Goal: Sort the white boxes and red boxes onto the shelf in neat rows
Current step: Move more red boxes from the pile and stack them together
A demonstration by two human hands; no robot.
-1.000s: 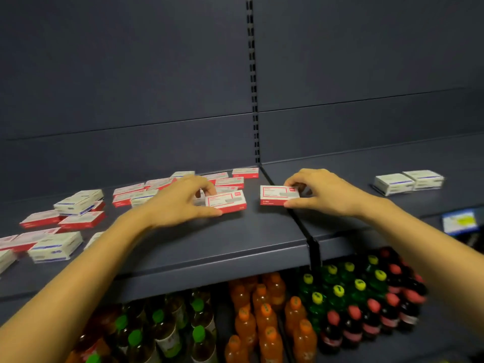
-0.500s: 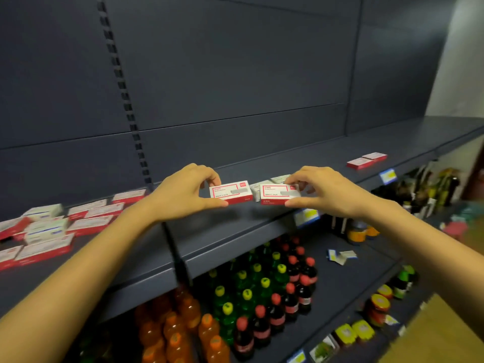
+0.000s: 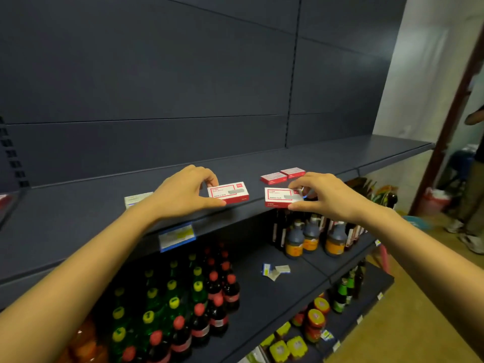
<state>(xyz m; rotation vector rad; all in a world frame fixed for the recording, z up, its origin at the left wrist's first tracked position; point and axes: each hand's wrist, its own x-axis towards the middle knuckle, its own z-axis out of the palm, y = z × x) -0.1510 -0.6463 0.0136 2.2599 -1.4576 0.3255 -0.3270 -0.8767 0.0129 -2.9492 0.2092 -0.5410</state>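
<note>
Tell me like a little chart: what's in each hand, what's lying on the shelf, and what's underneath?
Left hand: fingers pinch the left red box
Right hand: fingers pinch the right red box
Already on the shelf: pair of red boxes lying flat side by side, behind the right hand
Also there: white box, partly hidden by the left wrist
Underneath: bottles with red, yellow and green caps

The dark shelf carries 2 red boxes lying flat, touching side by side. 1 white box lies well to their left, partly hidden. A price label sits on the front edge.
</note>
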